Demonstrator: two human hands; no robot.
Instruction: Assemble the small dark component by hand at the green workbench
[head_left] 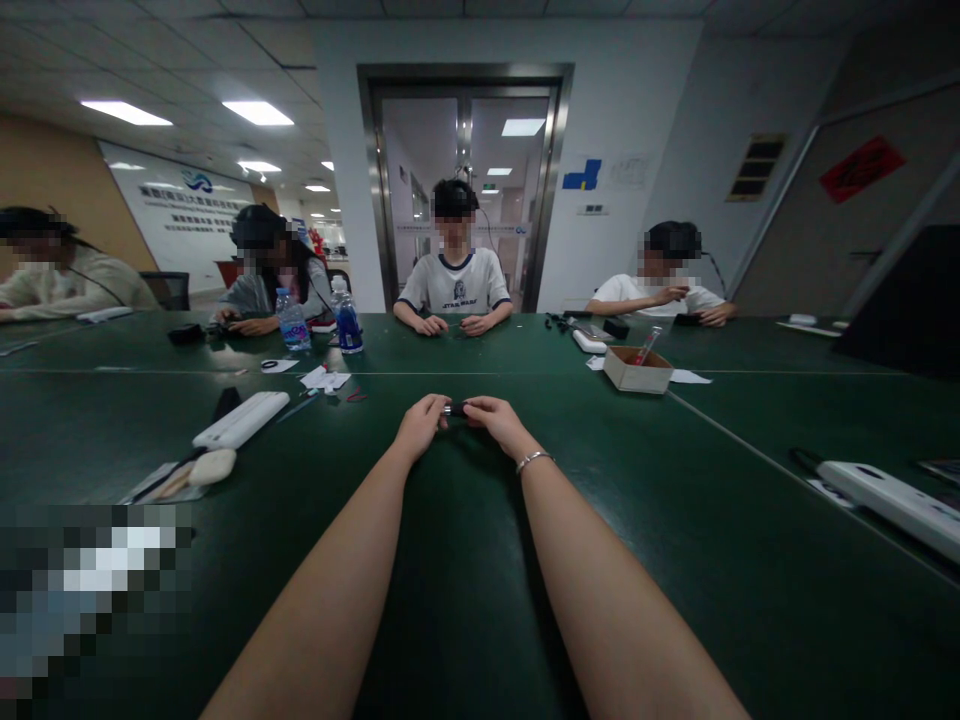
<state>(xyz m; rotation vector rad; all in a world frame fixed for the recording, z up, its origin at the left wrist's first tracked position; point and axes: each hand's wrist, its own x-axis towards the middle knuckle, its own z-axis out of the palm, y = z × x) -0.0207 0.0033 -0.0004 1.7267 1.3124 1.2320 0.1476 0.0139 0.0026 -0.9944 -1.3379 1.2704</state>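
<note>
A small black and silver cylinder (455,409) lies level between my two hands, just above or on the green table; its exact kind is too small to make out. Its silver end is pinched by the fingers of my left hand (421,426). My right hand (501,422), with a bracelet (534,460) at the wrist, grips the black end between thumb and fingers. Both forearms reach forward over the table, and the fingertips partly hide the cylinder.
Left of my hands are a white power strip (244,420) and a pale rounded object (212,467). Two bottles (349,318) and paper scraps (325,379) stand or lie beyond. A small box (637,371) is ahead right; another power strip (892,505) lies far right. Several people sit around the table.
</note>
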